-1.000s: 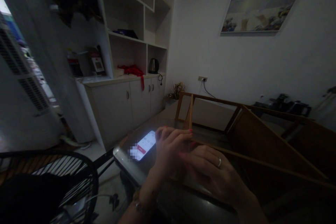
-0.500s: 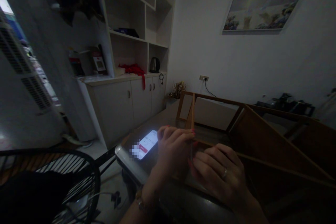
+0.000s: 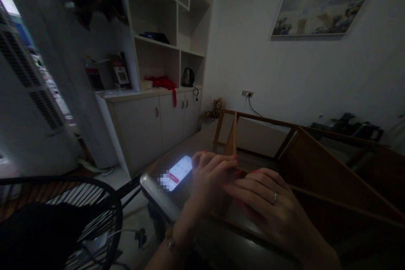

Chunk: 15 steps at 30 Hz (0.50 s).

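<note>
My left hand [image 3: 210,179] rests on the dark glass table [image 3: 158,196], fingers curled together against the near end of a wooden frame [image 3: 253,120] that lies on the tabletop. My right hand [image 3: 268,206], with a ring on one finger, lies just to the right of it, fingers stretched towards the left hand over the frame's thin rail. Whether either hand grips the rail is hidden. A lit phone [image 3: 177,172] lies on the table just left of my left hand.
A wooden panel [image 3: 319,168] leans at the right of the frame. A standing fan's wire cage [image 3: 79,215] is at lower left. White cabinets [image 3: 148,124] and shelves with a kettle [image 3: 187,77] and red cloth [image 3: 161,82] line the left wall.
My right hand slid slightly and its fingers flattened out towards the left hand. The view drifted a little; the left hand and phone stayed put.
</note>
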Motion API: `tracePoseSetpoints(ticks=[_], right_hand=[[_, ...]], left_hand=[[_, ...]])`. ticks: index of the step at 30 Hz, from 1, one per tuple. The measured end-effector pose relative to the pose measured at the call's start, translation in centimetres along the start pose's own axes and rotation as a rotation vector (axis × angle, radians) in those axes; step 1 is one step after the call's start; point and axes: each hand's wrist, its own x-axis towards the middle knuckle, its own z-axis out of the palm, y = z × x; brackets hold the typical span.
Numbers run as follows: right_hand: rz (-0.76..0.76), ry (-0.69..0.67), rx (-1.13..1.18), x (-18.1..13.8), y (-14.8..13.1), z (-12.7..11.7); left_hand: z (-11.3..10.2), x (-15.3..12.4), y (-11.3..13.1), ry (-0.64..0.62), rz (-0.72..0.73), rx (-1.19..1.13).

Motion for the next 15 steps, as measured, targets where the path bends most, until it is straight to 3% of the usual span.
tracePoseSetpoints(ticks=[15], right_hand=[[0.051,-0.056,0.108,0.13,0.23,-0.20]], left_hand=[[0.03,-0.22,-0.24,-0.035,-0.006,-0.007]])
